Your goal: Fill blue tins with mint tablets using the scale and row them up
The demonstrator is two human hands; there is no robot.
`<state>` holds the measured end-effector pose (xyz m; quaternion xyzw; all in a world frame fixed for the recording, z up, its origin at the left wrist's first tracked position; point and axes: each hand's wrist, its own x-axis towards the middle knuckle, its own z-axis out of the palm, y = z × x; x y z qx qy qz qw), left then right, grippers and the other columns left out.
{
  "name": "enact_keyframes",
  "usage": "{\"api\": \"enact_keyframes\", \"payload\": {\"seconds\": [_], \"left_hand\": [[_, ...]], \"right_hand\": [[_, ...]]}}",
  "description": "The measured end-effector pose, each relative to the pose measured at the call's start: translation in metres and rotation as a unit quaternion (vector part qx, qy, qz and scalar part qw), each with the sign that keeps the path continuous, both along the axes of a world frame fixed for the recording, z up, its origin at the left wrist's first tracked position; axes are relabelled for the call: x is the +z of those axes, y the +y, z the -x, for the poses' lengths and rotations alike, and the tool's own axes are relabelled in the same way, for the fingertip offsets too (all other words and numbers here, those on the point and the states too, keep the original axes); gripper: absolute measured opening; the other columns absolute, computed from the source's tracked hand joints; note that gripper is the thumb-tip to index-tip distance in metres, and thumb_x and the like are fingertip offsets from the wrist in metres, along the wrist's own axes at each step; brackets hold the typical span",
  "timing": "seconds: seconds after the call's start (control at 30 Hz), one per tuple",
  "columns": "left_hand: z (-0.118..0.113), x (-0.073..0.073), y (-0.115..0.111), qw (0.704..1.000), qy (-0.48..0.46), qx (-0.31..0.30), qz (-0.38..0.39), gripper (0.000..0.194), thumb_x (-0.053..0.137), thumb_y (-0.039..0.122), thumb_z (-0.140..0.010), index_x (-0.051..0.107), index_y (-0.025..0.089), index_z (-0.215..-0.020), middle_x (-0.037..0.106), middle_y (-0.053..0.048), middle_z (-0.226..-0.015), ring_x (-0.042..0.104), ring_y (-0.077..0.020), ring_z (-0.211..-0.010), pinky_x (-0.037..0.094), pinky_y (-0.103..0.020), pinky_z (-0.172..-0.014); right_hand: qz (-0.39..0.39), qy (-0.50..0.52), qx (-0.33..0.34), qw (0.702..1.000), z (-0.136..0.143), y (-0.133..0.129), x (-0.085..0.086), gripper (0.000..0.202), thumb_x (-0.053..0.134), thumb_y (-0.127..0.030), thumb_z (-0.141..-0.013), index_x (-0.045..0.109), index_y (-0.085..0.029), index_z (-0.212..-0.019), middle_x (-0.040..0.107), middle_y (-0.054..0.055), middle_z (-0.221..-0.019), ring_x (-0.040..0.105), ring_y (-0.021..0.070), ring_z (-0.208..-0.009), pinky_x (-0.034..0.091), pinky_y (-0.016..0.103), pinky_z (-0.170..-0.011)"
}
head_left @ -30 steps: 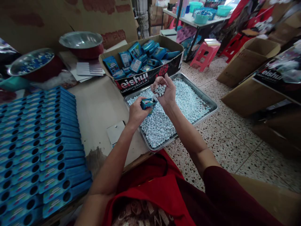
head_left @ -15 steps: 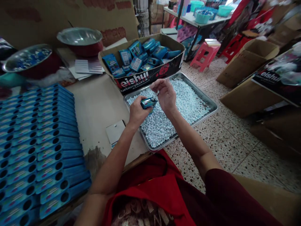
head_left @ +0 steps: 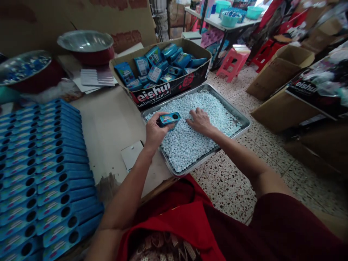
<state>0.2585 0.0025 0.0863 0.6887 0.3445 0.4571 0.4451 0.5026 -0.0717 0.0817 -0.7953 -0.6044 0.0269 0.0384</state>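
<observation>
My left hand (head_left: 155, 133) is closed around a small blue candy box (head_left: 168, 119), tilted over the tray's left part. A dark round hole shows at the end of its printed face. My right hand (head_left: 201, 122) rests palm down with fingers apart, their tips touching the small white pellets (head_left: 187, 148). These pellets look like mints and cover most of a shallow metal tray (head_left: 246, 126). Beyond the tray stands a black printed carton (head_left: 174, 88) full of blue packs (head_left: 154, 72).
Rows of blue boxes with round holes (head_left: 65, 168) fill the left of the table. A white card (head_left: 132, 154) lies near the tray. Two metal bowls (head_left: 85, 41) stand at the back left. Cardboard boxes (head_left: 274, 74) and a pink stool (head_left: 233, 61) are on the floor at right.
My right hand has moved from beside the box's opening down onto the pellets, its palm turning downward. The left hand still holds the candy box, now with its printed face and hole showing.
</observation>
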Motion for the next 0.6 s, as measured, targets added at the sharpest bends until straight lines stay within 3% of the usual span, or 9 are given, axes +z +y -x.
{"api": "enact_keyframes", "payload": {"seconds": [0.07,0.13,0.17,0.2,0.3,0.33,0.37,0.47,0.6], "left_hand": [[0.006,0.008,-0.002,0.998,0.044,0.028,-0.024,0.048,0.101,0.016,-0.07,0.085,0.028,-0.114,0.086,0.001,-0.105,0.08,-0.0233,-0.096,0.065,-0.036,-0.093],[0.012,0.014,-0.003,0.994,0.09,0.05,-0.041,0.046,0.101,0.016,-0.071,0.085,0.028,-0.113,0.087,-0.001,-0.107,0.08,-0.0256,-0.099,0.065,-0.038,-0.096],[0.014,0.016,-0.003,0.991,0.108,0.058,-0.045,0.046,0.101,0.016,-0.07,0.085,0.028,-0.112,0.087,-0.002,-0.108,0.081,-0.0267,-0.1,0.065,-0.039,-0.096],[0.015,0.017,-0.004,0.989,0.122,0.064,-0.046,0.045,0.101,0.017,-0.07,0.085,0.028,-0.111,0.087,-0.003,-0.109,0.081,-0.0276,-0.1,0.065,-0.04,-0.096],[0.018,0.017,-0.004,0.987,0.144,0.063,-0.039,0.046,0.101,0.016,-0.069,0.085,0.027,-0.11,0.087,-0.003,-0.108,0.08,-0.0287,-0.1,0.065,-0.04,-0.095],[0.018,0.017,-0.005,0.986,0.15,0.061,-0.036,0.045,0.102,0.017,-0.069,0.085,0.027,-0.11,0.087,-0.004,-0.108,0.08,-0.0289,-0.1,0.064,-0.04,-0.095],[0.018,0.017,-0.006,0.985,0.156,0.059,-0.032,0.045,0.102,0.017,-0.069,0.085,0.027,-0.11,0.087,-0.004,-0.109,0.08,-0.0292,-0.101,0.064,-0.04,-0.094],[0.016,0.021,-0.009,0.983,0.171,0.058,-0.023,0.044,0.101,0.019,-0.071,0.085,0.026,-0.112,0.087,-0.004,-0.109,0.08,-0.0299,-0.102,0.062,-0.039,-0.093],[0.014,0.025,-0.013,0.986,0.156,0.055,-0.013,0.045,0.1,0.017,-0.071,0.084,0.025,-0.113,0.087,-0.003,-0.107,0.08,-0.0285,-0.1,0.061,-0.038,-0.093]], "right_hand": [[-0.028,0.086,-0.01,0.996,0.008,0.01,0.0,0.038,0.06,-0.043,-0.112,0.076,-0.016,-0.134,0.076,0.023,-0.137,0.07,0.039,-0.124,0.054,0.047,-0.107],[-0.079,0.263,-0.063,0.959,0.013,0.02,0.0,0.025,0.065,-0.043,-0.106,0.075,-0.02,-0.107,0.077,0.014,-0.108,0.07,0.0301,-0.097,0.055,0.039,-0.088],[-0.109,0.381,-0.095,0.913,0.014,0.024,0.001,0.025,0.066,-0.047,-0.103,0.07,-0.023,-0.097,0.073,0.009,-0.094,0.064,0.0252,-0.083,0.051,0.035,-0.077],[-0.133,0.504,-0.119,0.845,0.016,0.028,0.002,0.029,0.067,-0.052,-0.1,0.064,-0.024,-0.09,0.066,0.005,-0.084,0.056,0.0207,-0.071,0.046,0.032,-0.067],[-0.174,0.772,-0.1,0.603,0.026,0.04,0.012,0.045,0.074,-0.068,-0.089,0.057,-0.026,-0.087,0.059,-0.002,-0.077,0.035,0.0128,-0.057,0.028,0.028,-0.052],[-0.185,0.812,-0.075,0.548,0.032,0.043,0.017,0.049,0.077,-0.071,-0.087,0.057,-0.027,-0.089,0.06,-0.002,-0.078,0.034,0.0122,-0.057,0.027,0.027,-0.051],[-0.2,0.833,-0.053,0.513,0.039,0.045,0.024,0.051,0.078,-0.074,-0.086,0.058,-0.027,-0.089,0.061,-0.001,-0.08,0.036,0.0125,-0.058,0.029,0.027,-0.051],[-0.244,0.848,-0.006,0.47,0.06,0.048,0.046,0.054,0.078,-0.079,-0.089,0.06,-0.027,-0.088,0.065,0.002,-0.086,0.05,0.0158,-0.067,0.045,0.03,-0.056],[-0.262,0.836,0.03,0.481,0.077,0.048,0.064,0.055,0.08,-0.081,-0.091,0.068,-0.028,-0.089,0.067,0.004,-0.088,0.061,0.0194,-0.077,0.059,0.035,-0.065]]}}
